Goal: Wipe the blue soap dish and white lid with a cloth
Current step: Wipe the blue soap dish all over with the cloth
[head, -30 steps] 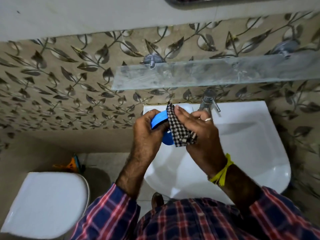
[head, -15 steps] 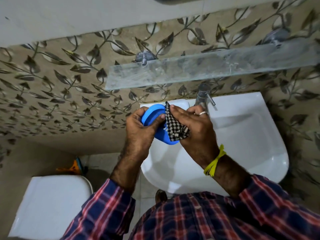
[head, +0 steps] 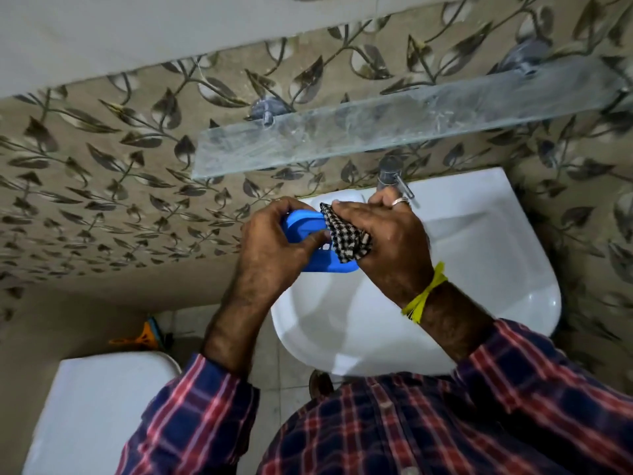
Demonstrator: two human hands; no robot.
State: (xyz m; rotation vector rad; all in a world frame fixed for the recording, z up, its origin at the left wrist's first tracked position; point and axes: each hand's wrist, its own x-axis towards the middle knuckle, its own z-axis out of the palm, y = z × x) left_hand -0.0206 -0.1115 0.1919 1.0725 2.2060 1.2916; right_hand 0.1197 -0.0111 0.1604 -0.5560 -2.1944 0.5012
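Left fingers (head: pixel 310 238): curled round blue soap dish (head: pixel 305 228), thumb laid across its slotted face; firm hold.
Right fingers (head: pixel 346 210): pressed flat on checked cloth (head: pixel 347 236), pinning it against dish's right side; ring on one finger.
Left hand (head: pixel 274 241), right hand (head: pixel 383 241): close together, dish between, held in air above basin (head: pixel 479 269), over its left rear corner.
Step in hand, by judgement: wiping of dish, under way. White lid: not visible; likely not yet done. Next move, by judgement: turn of dish in left grip to bring unwiped faces under cloth, with light, even pressure.
Dish: smooth moulded plastic, rounded rim, small drain slots.
Cloth: soft woven fabric, black-and-white check, bunched, limp.
Basin: glossy white ceramic, curved front.
Tap (head: pixel 392 178): dull metal, at basin's rear edge.
Shelf (head: pixel 376 128): clear glass, streaked, above basin.
Wall behind basin: leaf pattern.
Toilet lid (head: pixel 99 406): matt white, left of basin, lower.
Yellow thread (head: pixel 424 293): tied at right wrist.
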